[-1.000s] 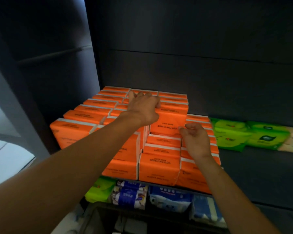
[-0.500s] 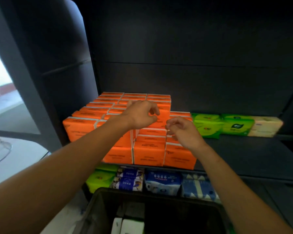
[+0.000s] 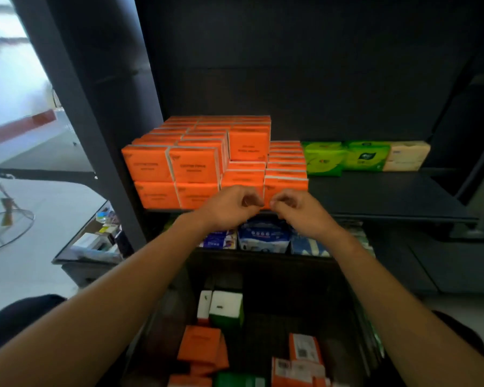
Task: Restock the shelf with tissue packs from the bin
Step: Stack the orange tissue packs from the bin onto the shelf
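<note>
Orange tissue packs (image 3: 196,169) stand stacked in rows on the left part of the dark shelf (image 3: 375,196), two layers high at the left and one pack higher at the back. My left hand (image 3: 229,208) and my right hand (image 3: 299,210) hover side by side just in front of the lowest front packs, fingers loosely curled and holding nothing. Below my arms lies the dark bin (image 3: 263,275). It holds an orange pack (image 3: 201,344), a white and green pack (image 3: 225,305) and further orange and white packs (image 3: 302,356).
Two green packs (image 3: 323,157) and a cream pack (image 3: 405,156) sit at the back right of the shelf, with bare shelf in front of them. Blue and white packs (image 3: 263,238) fill the shelf below. A dark upright post (image 3: 95,152) borders the shelf on the left.
Both hands have pulled back and down from the top of the orange stack to its front bottom edge. The view has dropped, so the bin's contents show.
</note>
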Available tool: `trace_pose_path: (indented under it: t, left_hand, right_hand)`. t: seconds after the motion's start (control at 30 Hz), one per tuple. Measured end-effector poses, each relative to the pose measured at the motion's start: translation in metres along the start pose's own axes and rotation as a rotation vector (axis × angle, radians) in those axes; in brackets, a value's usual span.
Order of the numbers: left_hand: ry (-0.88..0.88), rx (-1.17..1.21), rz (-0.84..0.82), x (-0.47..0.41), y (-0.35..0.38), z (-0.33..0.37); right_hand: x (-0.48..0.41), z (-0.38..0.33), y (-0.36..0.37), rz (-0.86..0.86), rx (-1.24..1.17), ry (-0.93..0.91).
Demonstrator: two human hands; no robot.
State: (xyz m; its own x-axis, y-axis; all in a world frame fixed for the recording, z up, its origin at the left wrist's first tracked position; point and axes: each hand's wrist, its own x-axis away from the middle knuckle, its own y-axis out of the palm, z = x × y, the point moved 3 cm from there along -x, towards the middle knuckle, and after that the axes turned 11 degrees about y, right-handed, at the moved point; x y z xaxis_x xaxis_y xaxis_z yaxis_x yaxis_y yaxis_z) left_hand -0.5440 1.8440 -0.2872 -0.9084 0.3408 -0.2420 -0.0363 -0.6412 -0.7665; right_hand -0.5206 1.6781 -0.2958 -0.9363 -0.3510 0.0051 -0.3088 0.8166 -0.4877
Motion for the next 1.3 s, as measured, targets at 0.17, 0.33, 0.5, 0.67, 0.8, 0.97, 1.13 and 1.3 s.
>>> trace_pose_path:
  t: [0.17,0.33,0.5,0.67,0.8,0.97,1.13,1.3]
  left_hand:
    - [-0.064,0.017,-0.084,0.051,0.055,-0.020]
    - [-0.215,0.042,-0.179,0.098,0.104,-0.053]
    - [-0.375,0.108,-0.207,0.153,0.148,-0.089]
    - [-0.424,0.113,-0.384,0.172,0.190,-0.103]
    - [-0.470,0.116,-0.472,0.176,0.217,-0.115]
    - [-0.547,0.204,-0.538,0.155,0.257,-0.119]
    - [-0.512,0.238,-0.573,0.118,0.303,-0.108]
    - [-0.588,0.325,-0.590,0.110,0.341,-0.119]
  right_hand:
    - [0.037,0.063,0.050,-0.101,0.106,0.105]
    - [0.062,0.107,0.097,-0.205,0.106,0.259]
    - [0.084,0.165,0.141,-0.239,0.117,0.409]
    - [0.091,0.195,0.182,-0.338,0.166,0.468]
    - [0.096,0.217,0.191,-0.419,0.257,0.527]
    - [0.110,0.265,0.175,-0.426,0.333,0.692]
    - [0.114,0.307,0.148,-0.323,0.357,0.887]
    - [0.106,0.342,0.134,-0.140,0.302,1.004]
